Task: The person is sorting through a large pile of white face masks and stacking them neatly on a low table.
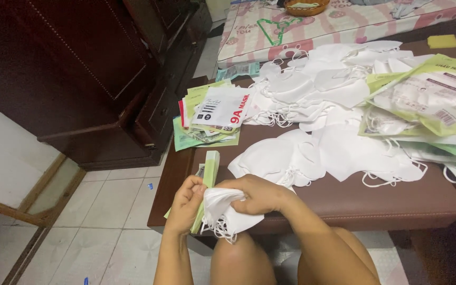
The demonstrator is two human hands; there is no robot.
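My left hand (184,203) grips a green and clear packaging pouch (207,179), seen edge-on and upright. My right hand (259,194) holds a folded bunch of white face masks (222,214) with ear loops dangling, its end pressed into the mouth of the pouch. Both hands are over the near left corner of a low brown table (344,203), above my bare knees.
A large heap of loose white masks (317,95) covers the table. A stack of empty pouches (215,113) lies at its far left, filled green pouches (428,100) at the right. Dark wooden cabinet (106,68) on the left; a patterned mattress (344,24) with a green hanger behind.
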